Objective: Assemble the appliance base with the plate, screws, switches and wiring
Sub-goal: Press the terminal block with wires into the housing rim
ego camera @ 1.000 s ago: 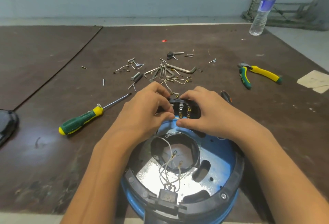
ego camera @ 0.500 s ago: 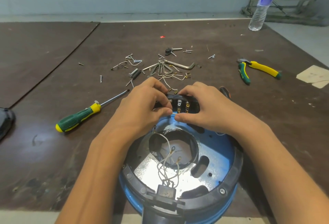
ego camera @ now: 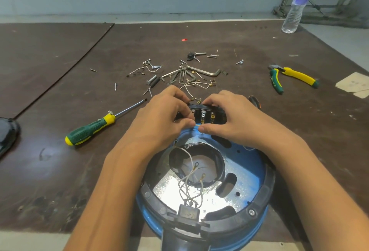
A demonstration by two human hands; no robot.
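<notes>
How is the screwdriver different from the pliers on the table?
The screwdriver has one handle and a long thin metal shaft; the pliers have two handles, spread apart. The screwdriver lies left of the left hand, the pliers right of the right hand. Both have green and yellow grips and lie untouched on the table.

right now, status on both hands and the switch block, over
Left hand and right hand both grip switch block at far rim of blue base. Thin wire between thumbs. Loose white wires in base opening, clear of hands.
</notes>
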